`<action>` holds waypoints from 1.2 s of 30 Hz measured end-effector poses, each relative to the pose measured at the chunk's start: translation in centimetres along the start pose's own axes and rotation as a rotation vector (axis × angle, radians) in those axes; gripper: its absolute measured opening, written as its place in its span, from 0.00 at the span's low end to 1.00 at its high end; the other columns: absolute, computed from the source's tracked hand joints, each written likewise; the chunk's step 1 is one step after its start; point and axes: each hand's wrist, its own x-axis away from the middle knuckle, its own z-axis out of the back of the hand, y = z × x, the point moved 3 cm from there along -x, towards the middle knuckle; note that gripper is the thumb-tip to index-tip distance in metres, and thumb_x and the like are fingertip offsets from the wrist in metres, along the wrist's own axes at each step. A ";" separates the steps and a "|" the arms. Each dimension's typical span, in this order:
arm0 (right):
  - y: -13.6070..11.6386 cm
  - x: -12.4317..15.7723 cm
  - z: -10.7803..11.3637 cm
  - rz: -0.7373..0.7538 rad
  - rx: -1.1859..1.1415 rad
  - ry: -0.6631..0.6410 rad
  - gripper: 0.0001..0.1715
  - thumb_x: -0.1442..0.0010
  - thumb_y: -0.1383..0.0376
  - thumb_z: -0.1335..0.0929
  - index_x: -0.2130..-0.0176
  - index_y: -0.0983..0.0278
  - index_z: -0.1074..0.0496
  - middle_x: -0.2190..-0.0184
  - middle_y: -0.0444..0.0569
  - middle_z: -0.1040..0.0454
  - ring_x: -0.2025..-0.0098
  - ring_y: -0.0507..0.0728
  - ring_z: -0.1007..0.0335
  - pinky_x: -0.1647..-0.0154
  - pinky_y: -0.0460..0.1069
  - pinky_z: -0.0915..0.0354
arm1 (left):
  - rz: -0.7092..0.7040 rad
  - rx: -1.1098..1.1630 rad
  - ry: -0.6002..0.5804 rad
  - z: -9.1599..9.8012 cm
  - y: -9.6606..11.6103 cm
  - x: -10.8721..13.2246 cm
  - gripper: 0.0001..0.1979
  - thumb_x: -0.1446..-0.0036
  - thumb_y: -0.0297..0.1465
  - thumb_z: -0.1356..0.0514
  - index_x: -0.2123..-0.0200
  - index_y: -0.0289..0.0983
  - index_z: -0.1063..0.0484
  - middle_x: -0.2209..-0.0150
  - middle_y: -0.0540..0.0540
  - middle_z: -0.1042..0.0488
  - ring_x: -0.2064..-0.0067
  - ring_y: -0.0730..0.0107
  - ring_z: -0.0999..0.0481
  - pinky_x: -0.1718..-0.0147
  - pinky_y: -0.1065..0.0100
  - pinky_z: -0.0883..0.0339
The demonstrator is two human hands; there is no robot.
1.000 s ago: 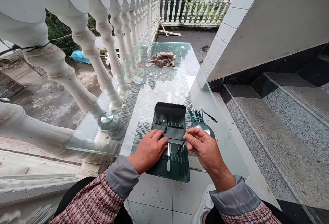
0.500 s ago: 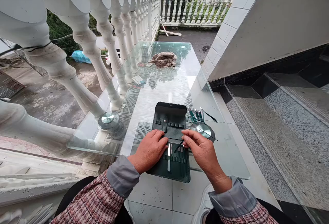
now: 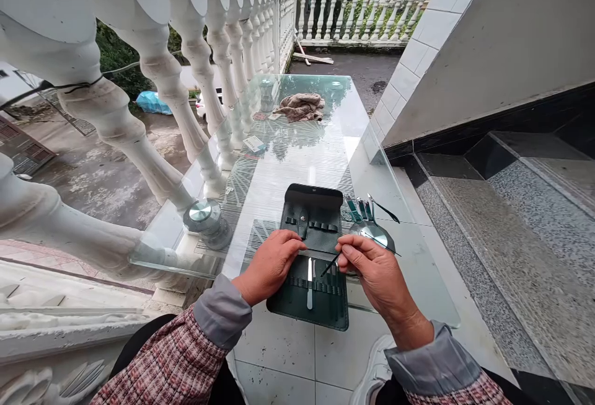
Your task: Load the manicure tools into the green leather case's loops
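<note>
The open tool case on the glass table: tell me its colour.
The tool case is dark green, seen in the head view.

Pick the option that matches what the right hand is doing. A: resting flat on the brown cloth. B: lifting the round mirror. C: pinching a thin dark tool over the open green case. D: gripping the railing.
C: the right hand pinches a thin dark tool above the open green case, while the left hand rests on the case.
</note>
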 end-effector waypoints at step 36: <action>0.8 0.8 -1.4 -0.141 -0.059 -0.052 0.19 0.58 0.54 0.25 0.72 0.66 0.27 0.78 0.45 0.28 0.76 0.50 0.31 0.74 0.47 0.32 | -0.527 -0.433 0.220 0.3 1.9 1.8 0.14 0.38 0.25 0.51 0.49 0.34 0.39 0.76 0.50 0.32 0.74 0.70 0.34 0.75 0.67 0.39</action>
